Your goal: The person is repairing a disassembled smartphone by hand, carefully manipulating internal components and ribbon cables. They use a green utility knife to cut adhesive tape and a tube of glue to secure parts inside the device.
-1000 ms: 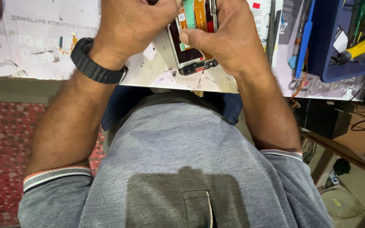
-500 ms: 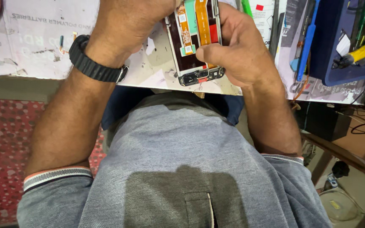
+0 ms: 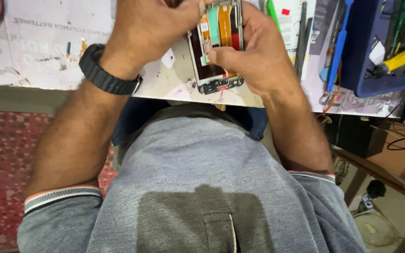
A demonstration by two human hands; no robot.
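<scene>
right hand (image 3: 254, 56) grips open phone (image 3: 216, 51) | left hand (image 3: 151, 33) pinches its top | above bench (image 3: 48, 56) near edge

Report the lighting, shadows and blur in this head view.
Head view: bright, even light on the bench; a dark shadow patch on the grey shirt; left hand and right hand fairly sharp around the opened phone; yellow tool at right slightly soft.
</scene>
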